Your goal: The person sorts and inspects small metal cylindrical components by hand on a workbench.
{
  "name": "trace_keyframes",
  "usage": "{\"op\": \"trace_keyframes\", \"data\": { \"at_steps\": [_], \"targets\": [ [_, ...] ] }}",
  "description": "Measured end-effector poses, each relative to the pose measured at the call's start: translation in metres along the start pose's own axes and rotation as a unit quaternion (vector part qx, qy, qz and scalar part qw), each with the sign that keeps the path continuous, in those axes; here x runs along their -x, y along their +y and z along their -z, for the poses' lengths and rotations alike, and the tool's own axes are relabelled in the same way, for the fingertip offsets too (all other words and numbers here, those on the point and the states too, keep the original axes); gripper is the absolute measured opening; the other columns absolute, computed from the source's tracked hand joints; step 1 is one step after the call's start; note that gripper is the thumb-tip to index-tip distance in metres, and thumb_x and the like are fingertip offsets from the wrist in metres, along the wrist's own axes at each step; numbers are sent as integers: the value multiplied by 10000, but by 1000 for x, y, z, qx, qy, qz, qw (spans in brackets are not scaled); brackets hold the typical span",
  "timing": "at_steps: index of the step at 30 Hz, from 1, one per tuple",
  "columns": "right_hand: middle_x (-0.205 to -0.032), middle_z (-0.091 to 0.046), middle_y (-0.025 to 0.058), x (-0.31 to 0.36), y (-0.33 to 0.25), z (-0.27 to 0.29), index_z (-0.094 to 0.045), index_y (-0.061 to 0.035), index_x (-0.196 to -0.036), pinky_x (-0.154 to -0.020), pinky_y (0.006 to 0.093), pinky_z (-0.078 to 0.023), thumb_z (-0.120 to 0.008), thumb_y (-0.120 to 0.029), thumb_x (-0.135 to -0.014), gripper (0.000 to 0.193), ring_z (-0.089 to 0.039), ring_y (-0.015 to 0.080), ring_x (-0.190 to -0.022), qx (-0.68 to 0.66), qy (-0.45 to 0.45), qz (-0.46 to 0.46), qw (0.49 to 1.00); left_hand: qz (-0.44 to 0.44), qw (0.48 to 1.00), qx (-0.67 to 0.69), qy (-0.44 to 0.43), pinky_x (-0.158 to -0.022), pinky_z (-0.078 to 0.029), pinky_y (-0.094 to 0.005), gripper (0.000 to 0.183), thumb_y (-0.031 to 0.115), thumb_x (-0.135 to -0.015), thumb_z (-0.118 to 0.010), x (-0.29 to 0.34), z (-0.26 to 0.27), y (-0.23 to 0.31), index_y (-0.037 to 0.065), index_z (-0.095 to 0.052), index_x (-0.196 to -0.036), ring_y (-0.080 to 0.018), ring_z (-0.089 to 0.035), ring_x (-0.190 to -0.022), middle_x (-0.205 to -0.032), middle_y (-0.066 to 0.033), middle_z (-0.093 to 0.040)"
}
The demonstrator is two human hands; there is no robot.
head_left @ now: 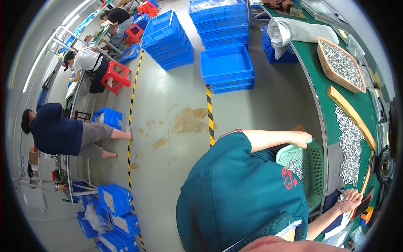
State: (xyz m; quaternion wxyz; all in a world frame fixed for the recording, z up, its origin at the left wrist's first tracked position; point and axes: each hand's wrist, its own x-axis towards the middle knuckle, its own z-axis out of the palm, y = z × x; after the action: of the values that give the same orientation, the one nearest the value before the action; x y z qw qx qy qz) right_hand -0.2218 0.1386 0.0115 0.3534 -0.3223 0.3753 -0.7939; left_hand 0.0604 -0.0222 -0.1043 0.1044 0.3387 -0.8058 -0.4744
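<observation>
While the left hand grips the rim of a green mesh basket at the bench edge, fingers curled over it, the right hand closes around small silvery metal parts; more lie spread just beside it.

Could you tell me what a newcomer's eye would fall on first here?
Probably the stacks of blue crates at top centre. Next comes the long spread of small silvery parts on the green table at right. Beside the table, the left hand grips the rim of a green mesh basket.
</observation>
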Motion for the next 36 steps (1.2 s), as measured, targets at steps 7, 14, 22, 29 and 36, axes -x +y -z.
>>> {"op": "trace_keyframes", "data": {
  "at_steps": [7, 14, 22, 29, 36],
  "targets": [
    [-484, -265, -8, 5, -3, -3, -277, -130, -570, -407, 235, -221, -291, -235, -919, 365, -228, 90, -406, -19, 25, 1, 1000, 13, 1000, -18, 11, -771, -446, -429, 361, 97, -723, -528, 27, 10, 26, -3, -458, -1063, -346, -568, -894, -908, -218, -584],
    [-468, -267, -10, 9, -4, -5, -260, -141, -559, -405, 222, -212, -293, -244, -915, 372, -240, 85, -397, -13, 41, 7, 999, 49, 998, 8, 42, -750, -451, -429, 349, 103, -745, -511, 33, 5, 11, 12, -443, -1074, -340, -584, -842, -854, -200, -594],
    [-451, -274, -13, 1, -12, 36, -300, -146, -507, -445, 252, -239, -321, -195, -884, 381, -248, 92, -391, -183, -50, -33, 981, 61, 997, -22, 31, -789, -430, -432, 399, 155, -751, -560, 30, 5, 13, 3, -427, -1096, -331, -554, -924, -931, -204, -570],
    [-449, -271, -10, -1, -10, 45, -287, -155, -488, -459, 256, -242, -335, -161, -865, 380, -247, 94, -396, -247, -75, -65, 964, -207, 919, -210, 261, -913, -348, -438, 500, 136, -653, -659, 44, 0, 36, 34, -473, -1106, -290, -413, -1114, -1102, -128, -466],
    [-449, -266, -12, -2, -10, 44, -288, -154, -495, -460, 262, -249, -323, -170, -869, 376, -251, 98, -395, -218, -72, -53, 972, -229, 950, -211, -5, -723, -470, -399, 309, 211, -683, -617, 42, -26, 56, 59, -575, -949, -281, -541, -878, -907, -117, -552]
  ]
}}
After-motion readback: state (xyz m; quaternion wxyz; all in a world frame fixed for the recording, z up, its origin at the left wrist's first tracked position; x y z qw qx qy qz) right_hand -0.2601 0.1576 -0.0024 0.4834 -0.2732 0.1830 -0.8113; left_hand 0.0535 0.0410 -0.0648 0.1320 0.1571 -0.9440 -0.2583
